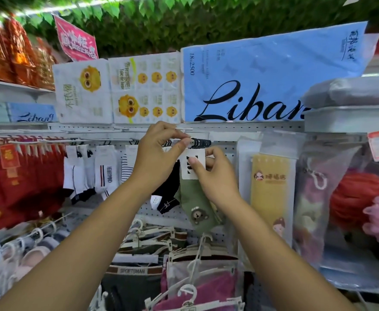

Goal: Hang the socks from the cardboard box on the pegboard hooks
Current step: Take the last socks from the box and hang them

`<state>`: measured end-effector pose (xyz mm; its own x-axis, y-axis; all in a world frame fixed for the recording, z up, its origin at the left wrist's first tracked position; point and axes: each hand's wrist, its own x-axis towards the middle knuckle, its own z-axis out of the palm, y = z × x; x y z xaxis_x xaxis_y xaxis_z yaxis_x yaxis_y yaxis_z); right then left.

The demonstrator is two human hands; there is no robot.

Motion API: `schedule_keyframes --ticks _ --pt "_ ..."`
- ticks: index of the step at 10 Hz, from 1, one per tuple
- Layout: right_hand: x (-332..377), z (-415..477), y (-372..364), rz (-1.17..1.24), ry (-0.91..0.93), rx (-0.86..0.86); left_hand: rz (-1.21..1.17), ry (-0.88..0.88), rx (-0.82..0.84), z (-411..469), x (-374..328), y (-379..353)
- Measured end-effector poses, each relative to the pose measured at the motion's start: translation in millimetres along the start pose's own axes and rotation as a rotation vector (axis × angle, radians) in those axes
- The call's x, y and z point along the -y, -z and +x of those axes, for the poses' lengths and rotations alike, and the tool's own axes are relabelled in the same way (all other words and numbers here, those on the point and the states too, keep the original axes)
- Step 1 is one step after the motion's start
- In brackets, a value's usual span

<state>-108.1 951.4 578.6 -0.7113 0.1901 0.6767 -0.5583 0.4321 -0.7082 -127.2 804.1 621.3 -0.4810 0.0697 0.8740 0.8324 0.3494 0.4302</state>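
A green sock [195, 206] with a bear patch hangs below a white paper label [194, 163]. My right hand [215, 176] pinches that label from the right side. My left hand [159, 151] pinches the tip of a pegboard hook [201, 142], where several black hanger clips are bunched. A black sock [168, 191] hangs just left of the green one, behind my left wrist. The cardboard box is out of view.
White socks [94, 171] and red socks [27, 182] hang on hooks to the left. Plastic-bagged goods [271, 189] hang on the right. Tissue packs [251, 81] stand on the shelf above. Hangers with underwear [161, 265] crowd the space below.
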Motion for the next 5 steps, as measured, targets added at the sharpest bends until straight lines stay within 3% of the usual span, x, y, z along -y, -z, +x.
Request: schedule_keyframes --ticks 3,4,5 --pt "-1 -3 4 0.021 -0.051 0.108 -0.066 0.058 0.010 -9 -1 -2" --pt "-1 -14 6 -0.044 -0.131 0.084 -0.071 0.089 0.062 -15 -3 5" --pt "-4 -49 10 -0.045 -0.116 -0.064 -0.051 0.132 0.059 -43 0 12"
